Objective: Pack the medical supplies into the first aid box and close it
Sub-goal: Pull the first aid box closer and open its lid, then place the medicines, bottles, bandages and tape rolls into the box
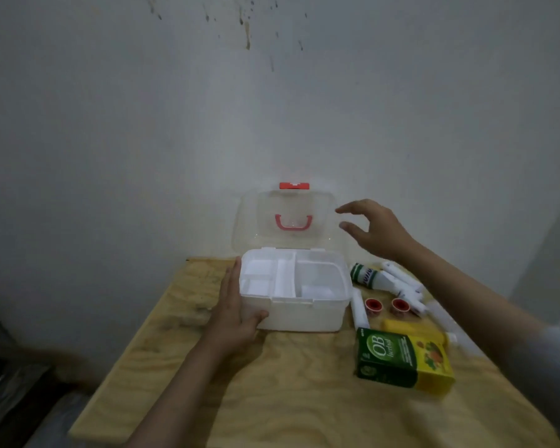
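The white first aid box point(304, 313) stands open on the plywood table, its clear lid point(256, 221) upright with a red handle and red latch. An empty white divider tray fills its top. My left hand point(235, 315) grips the box's left front corner. My right hand point(374, 229) hovers in the air just right of the lid, fingers apart, holding nothing. To the right of the box lie the supplies: a green and yellow OB Herbal carton point(401, 362), two red tape rolls point(387, 306), a green-labelled white bottle point(370, 275), white bandage rolls point(404, 282) and a yellow bottle point(411, 328).
The plywood table point(304, 399) stands against a stained grey wall point(207, 124). Its left edge drops off to a dark floor area with grey objects point(4, 383). Bare plywood stretches in front of the box.
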The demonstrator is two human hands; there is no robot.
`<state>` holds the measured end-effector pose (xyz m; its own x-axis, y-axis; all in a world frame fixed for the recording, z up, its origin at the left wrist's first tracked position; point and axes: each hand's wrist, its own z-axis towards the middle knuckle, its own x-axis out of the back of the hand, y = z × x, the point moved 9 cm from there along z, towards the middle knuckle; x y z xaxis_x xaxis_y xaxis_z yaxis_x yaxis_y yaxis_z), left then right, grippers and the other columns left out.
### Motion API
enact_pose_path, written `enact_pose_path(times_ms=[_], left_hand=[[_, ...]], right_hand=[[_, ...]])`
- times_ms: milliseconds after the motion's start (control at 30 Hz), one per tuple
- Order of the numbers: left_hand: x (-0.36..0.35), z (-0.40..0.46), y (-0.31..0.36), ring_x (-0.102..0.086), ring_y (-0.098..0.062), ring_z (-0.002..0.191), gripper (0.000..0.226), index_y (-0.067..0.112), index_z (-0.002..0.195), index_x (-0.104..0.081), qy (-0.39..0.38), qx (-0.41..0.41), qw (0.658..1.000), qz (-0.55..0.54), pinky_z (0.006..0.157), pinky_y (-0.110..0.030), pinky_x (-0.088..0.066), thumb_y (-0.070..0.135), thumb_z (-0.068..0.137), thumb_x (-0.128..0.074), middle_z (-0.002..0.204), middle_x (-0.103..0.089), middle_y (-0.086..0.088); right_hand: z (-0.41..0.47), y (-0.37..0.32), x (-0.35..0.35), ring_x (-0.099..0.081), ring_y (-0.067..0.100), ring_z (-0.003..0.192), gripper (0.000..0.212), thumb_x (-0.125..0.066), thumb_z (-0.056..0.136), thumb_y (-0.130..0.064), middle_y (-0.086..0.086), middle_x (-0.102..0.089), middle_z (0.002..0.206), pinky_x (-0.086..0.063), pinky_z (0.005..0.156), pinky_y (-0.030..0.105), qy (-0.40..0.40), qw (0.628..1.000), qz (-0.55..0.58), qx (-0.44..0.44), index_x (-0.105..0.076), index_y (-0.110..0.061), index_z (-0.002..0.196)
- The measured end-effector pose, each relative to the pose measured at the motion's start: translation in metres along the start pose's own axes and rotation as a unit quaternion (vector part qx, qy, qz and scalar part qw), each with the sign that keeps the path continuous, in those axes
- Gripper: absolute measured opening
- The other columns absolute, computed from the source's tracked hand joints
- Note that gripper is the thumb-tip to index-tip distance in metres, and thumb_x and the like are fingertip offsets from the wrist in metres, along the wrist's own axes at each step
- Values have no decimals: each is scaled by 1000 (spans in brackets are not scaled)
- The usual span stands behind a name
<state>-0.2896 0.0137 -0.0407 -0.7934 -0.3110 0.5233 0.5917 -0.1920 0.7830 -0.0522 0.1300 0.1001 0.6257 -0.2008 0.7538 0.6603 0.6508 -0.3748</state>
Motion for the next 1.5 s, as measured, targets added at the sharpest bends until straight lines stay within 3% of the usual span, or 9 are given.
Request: enact_pose_path(times_ms=[67, 167, 333, 467, 633, 767, 1000, 1200, 1500], left_hand=[[1, -4, 0, 0, -12, 146, 106, 44, 145, 9, 16, 0, 1000, 16, 114, -46, -25, 36, 77, -73, 158, 9, 16], [6, -8, 4, 5, -7, 145, 106, 38, 147, 3, 48, -7, 999, 21, 114, -39, -21, 60, 71, -66, 157, 14, 17], [5, -4, 5, -17, -18, 144, 89, 29, 149, -11, 85, 5, 995, 53, 111, -47, -30, 59, 80, -58, 159, -14, 5], [4, -1, 4, -29, -23, 139, 77, 25, 146, -26, 108, 6, 993, 56, 106, -50, -37, 56, 82, -57, 154, -29, 0], [5, 2, 1, -27, -21, 139, 73, 21, 143, -33, 118, -1, 991, 56, 109, -47, -33, 49, 82, -62, 154, -30, 0], [5, 3, 0, -24, -20, 140, 72, 22, 142, -36, 112, 3, 992, 54, 108, -44, -31, 50, 81, -63, 156, -25, 4], [1, 14, -8, -23, -24, 141, 80, 19, 144, -33, 77, 75, 992, 69, 108, -46, -32, 53, 78, -65, 158, -18, 3], [-2, 15, -11, -17, -26, 143, 85, 20, 147, -26, 52, 102, 989, 90, 109, -47, -28, 56, 79, -62, 159, -11, 4], [-3, 13, -12, -20, -25, 140, 84, 24, 146, -25, 60, 101, 991, 66, 106, -47, -32, 55, 78, -63, 157, -15, 5]], right_hand=[[-49, 9, 5, -53, 4, 100, 33, -63, 86, -30, -6, -62, 114, -38, 85, 21, -46, 999, 8, -18, -59, -26, 118], [-128, 31, 13, -55, 3, 102, 38, -67, 81, -37, -13, -60, 115, -41, 83, 20, -113, 991, 8, -65, -57, -34, 117], [-209, 59, 26, -59, 7, 99, 38, -77, 72, -36, -11, -63, 110, -50, 83, 31, -126, 982, 27, -135, -61, -40, 107], [-231, 63, 14, -57, 11, 104, 43, -80, 68, -37, -6, -57, 117, -50, 90, 36, -145, 980, 17, -136, -65, -31, 109], [-226, 60, 20, -60, 11, 95, 37, -84, 63, -36, -8, -57, 108, -51, 78, 26, -115, 981, 59, -145, -67, -37, 96], [-212, 44, 46, -61, 8, 96, 36, -78, 58, -49, -11, -56, 108, -54, 78, 32, -76, 983, 104, -129, -67, -46, 92], [-140, 2, 83, -58, 9, 102, 33, -77, 64, -42, -3, -54, 110, -51, 80, 28, 20, 990, 113, -81, -69, -38, 96], [-64, -23, 24, -53, 23, 102, 37, -74, 69, -25, 9, -49, 113, -50, 84, 38, -50, 992, -89, -74, -69, -14, 104], [-27, -27, -71, -59, 27, 83, 28, -68, 64, -14, 9, -50, 101, -53, 66, 34, -159, 973, -119, -117, -70, -9, 91]])
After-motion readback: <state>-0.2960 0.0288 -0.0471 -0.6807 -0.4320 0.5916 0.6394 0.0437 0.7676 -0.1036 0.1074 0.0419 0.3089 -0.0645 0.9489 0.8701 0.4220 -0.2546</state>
